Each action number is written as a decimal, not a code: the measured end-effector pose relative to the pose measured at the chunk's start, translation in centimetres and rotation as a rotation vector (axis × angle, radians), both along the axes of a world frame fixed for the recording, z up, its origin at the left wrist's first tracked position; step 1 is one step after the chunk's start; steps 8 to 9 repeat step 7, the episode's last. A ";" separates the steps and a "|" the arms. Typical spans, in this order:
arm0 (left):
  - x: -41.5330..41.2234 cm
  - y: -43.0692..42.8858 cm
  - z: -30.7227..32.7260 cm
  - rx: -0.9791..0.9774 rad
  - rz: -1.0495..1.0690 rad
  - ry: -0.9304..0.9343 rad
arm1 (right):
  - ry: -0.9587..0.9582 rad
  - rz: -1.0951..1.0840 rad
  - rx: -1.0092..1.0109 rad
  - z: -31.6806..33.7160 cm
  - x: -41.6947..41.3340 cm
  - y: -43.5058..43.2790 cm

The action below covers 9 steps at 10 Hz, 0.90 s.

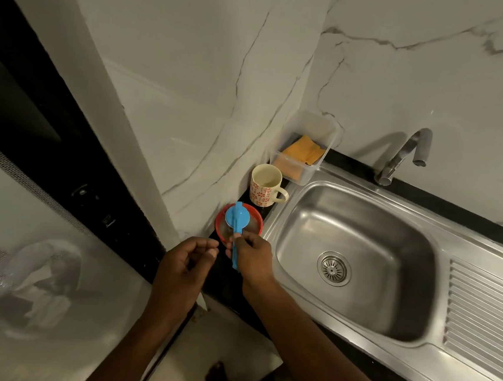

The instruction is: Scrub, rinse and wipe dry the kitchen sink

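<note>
The steel sink lies at the right, its basin bare around the round drain. A curved tap stands behind it. On the black counter left of the sink sits a red-rimmed strainer with a blue strainer resting across it. My right hand pinches the blue strainer's handle. My left hand hovers just to the left, fingers loosely curled, holding nothing.
A patterned mug stands beyond the strainers. Behind it a clear plastic tub holds an orange cloth. A ribbed drainboard extends right of the basin. Marble walls close the corner; a dark window frame runs at left.
</note>
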<state>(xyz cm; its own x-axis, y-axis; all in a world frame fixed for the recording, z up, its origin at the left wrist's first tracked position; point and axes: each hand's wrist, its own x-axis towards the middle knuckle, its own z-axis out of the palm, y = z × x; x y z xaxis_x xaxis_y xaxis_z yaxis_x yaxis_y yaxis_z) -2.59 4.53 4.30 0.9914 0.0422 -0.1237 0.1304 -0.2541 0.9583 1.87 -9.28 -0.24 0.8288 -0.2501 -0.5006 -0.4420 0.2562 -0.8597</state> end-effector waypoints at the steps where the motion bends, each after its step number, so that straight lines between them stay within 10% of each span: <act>1: 0.1 0.3 -0.2 0.000 0.002 0.006 | 0.073 -0.074 0.003 -1.4 0.8 0.7; 9: 1.1 -1.0 0.0 0.065 -0.043 -0.030 | -0.074 0.136 -0.396 0.2 -1.7 -2.3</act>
